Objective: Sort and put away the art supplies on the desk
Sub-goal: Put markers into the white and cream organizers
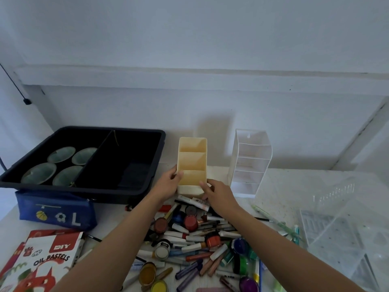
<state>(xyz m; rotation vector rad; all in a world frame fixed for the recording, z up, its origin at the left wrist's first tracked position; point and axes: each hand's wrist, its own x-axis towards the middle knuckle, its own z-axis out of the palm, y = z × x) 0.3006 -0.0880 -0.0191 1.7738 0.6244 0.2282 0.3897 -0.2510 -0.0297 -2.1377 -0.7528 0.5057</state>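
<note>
A cream plastic organizer (192, 159) with three stepped compartments stands on the desk against the wall, and nothing shows inside it. My left hand (168, 183) grips its lower left side, thumb over the front rim. My right hand (219, 194) holds its lower right corner, fingers curled on the base. In front of it lies a heap of markers, pens and small paint jars (195, 237), spread between my forearms.
A black divided tray (155, 163) with several round green dishes sits at the left. A blue pencil pouch (56, 209) and an oil pastels box (46, 262) lie at the front left. A clear tiered organizer (249, 163) and clear plastic bins (345, 228) stand at the right.
</note>
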